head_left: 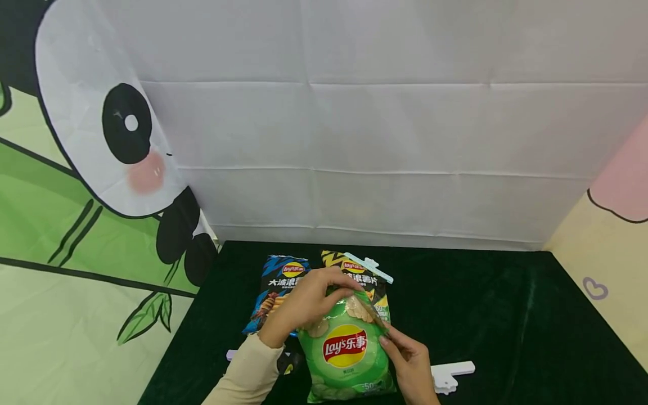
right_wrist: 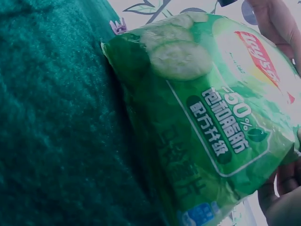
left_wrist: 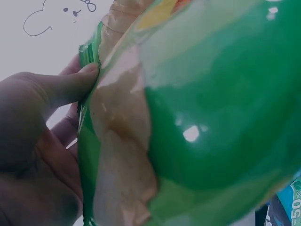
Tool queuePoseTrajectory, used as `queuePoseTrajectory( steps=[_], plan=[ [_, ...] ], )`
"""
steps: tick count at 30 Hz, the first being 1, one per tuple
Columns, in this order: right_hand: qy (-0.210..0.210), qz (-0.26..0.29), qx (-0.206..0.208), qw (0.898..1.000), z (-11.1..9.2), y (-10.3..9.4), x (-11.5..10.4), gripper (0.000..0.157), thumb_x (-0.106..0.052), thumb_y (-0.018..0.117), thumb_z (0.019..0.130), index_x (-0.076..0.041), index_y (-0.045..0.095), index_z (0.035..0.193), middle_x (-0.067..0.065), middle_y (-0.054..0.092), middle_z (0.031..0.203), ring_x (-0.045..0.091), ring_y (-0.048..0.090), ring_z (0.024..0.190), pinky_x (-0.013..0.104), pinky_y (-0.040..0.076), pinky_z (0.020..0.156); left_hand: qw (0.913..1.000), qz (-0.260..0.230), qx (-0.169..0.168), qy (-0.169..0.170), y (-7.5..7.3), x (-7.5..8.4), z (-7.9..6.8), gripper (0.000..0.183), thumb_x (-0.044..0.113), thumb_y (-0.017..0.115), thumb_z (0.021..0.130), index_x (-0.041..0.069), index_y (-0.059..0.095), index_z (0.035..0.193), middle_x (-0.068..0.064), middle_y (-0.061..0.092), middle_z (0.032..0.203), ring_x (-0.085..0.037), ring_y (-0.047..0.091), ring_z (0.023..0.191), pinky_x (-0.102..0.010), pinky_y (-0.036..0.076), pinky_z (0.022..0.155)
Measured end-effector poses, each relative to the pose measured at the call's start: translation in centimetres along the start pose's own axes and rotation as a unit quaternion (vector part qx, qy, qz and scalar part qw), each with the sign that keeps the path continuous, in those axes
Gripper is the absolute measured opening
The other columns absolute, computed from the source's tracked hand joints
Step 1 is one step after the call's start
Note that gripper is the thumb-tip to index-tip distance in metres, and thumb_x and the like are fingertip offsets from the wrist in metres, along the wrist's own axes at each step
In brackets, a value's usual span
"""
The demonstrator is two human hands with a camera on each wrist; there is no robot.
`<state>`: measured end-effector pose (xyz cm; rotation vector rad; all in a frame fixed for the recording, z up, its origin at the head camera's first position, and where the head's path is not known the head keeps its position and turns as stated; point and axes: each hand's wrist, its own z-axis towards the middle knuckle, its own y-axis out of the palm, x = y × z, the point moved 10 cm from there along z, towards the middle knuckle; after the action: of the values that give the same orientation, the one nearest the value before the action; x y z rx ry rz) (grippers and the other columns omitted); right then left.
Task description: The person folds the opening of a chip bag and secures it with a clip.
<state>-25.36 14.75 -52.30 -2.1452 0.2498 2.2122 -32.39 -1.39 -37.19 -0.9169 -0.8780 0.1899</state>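
A green Lay's chip bag [head_left: 345, 368] stands tilted between my two hands, its printed front facing me. My left hand [head_left: 315, 299] reaches over from the left and pinches the bag's top edge. In the left wrist view the thumb [left_wrist: 77, 84] lies on the front of that edge, with fingers behind it. My right hand [head_left: 409, 363] grips the upper right side of the bag, thumb in front. From the right wrist, the lower front of the bag [right_wrist: 188, 108] shows puffed and creased, close over the dark green cloth [right_wrist: 56, 122].
Behind lie a blue-and-black chip bag [head_left: 273, 292] and a yellow-and-black one [head_left: 334, 257] with a pale blue sealing clip [head_left: 372, 267] across its top corner. A white clip [head_left: 450, 376] lies right of my right hand, a purple clip [head_left: 231, 355] left of my left sleeve.
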Motion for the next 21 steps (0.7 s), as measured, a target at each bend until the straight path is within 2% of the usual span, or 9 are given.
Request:
queuePoseTrajectory(
  steps=[2, 4, 8, 14, 18, 21],
  plan=[
    [-0.017, -0.007, -0.004, 1.000, -0.1, 0.0, -0.2, 0.041, -0.010, 0.066, 0.096, 0.005, 0.061, 0.134, -0.012, 0.072, 0.123, -0.004, 0.065, 0.114, 0.016, 0.055, 0.090, 1.0000, 0.000, 0.000, 0.010, 0.0, 0.2, -0.1, 0.016, 0.016, 0.066, 0.098, 0.025, 0.077, 0.105, 0.009, 0.076, 0.107, -0.008, 0.065, 0.094, -0.026, 0.054, 0.083],
    [-0.025, -0.014, -0.008, 1.000, -0.2, -0.1, -0.2, 0.038, -0.009, 0.065, 0.096, 0.004, 0.063, 0.131, -0.014, 0.071, 0.123, -0.006, 0.063, 0.116, 0.014, 0.054, 0.092, 0.9999, -0.003, -0.005, 0.009, 0.1, 0.2, -0.2, 0.016, 0.014, 0.065, 0.098, 0.024, 0.077, 0.099, 0.009, 0.074, 0.102, -0.007, 0.063, 0.090, -0.024, 0.053, 0.081],
    [-0.017, -0.032, -0.009, 0.999, -0.4, -0.2, 0.0, 0.030, -0.010, 0.064, 0.097, 0.002, 0.068, 0.125, -0.012, 0.075, 0.115, -0.001, 0.068, 0.108, 0.017, 0.056, 0.088, 0.9997, -0.009, -0.018, -0.012, 0.3, 0.1, -0.5, 0.019, 0.010, 0.061, 0.099, 0.023, 0.074, 0.093, 0.008, 0.072, 0.099, -0.006, 0.060, 0.087, -0.024, 0.052, 0.081],
    [-0.003, -0.019, -0.009, 1.000, -0.5, -0.1, 0.2, 0.031, -0.014, 0.063, 0.099, 0.005, 0.067, 0.124, -0.011, 0.076, 0.110, 0.006, 0.070, 0.101, 0.023, 0.059, 0.085, 0.9992, 0.010, -0.019, -0.033, 0.4, 0.2, -0.9, 0.002, 0.024, 0.068, 0.096, 0.023, 0.069, 0.096, 0.008, 0.069, 0.100, -0.007, 0.060, 0.086, -0.026, 0.053, 0.080],
    [0.014, -0.015, -0.007, 1.000, -0.6, -0.2, 0.3, 0.035, -0.023, 0.059, 0.102, 0.005, 0.068, 0.122, -0.011, 0.077, 0.108, 0.006, 0.070, 0.102, 0.022, 0.058, 0.086, 0.9986, 0.012, -0.018, -0.048, 0.8, -0.1, -0.8, 0.017, 0.030, 0.072, 0.095, 0.019, 0.066, 0.107, 0.003, 0.072, 0.104, -0.012, 0.066, 0.093, -0.031, 0.056, 0.086],
    [0.016, -0.028, 0.001, 0.999, -0.6, -0.5, 0.3, 0.036, -0.026, 0.057, 0.104, 0.005, 0.070, 0.118, -0.011, 0.077, 0.106, 0.005, 0.070, 0.102, 0.021, 0.057, 0.087, 0.9972, 0.017, -0.030, -0.066, 1.1, -0.4, -0.7, 0.020, 0.031, 0.072, 0.094, 0.018, 0.070, 0.110, 0.001, 0.075, 0.104, -0.012, 0.069, 0.092, -0.031, 0.057, 0.083]
  ],
)
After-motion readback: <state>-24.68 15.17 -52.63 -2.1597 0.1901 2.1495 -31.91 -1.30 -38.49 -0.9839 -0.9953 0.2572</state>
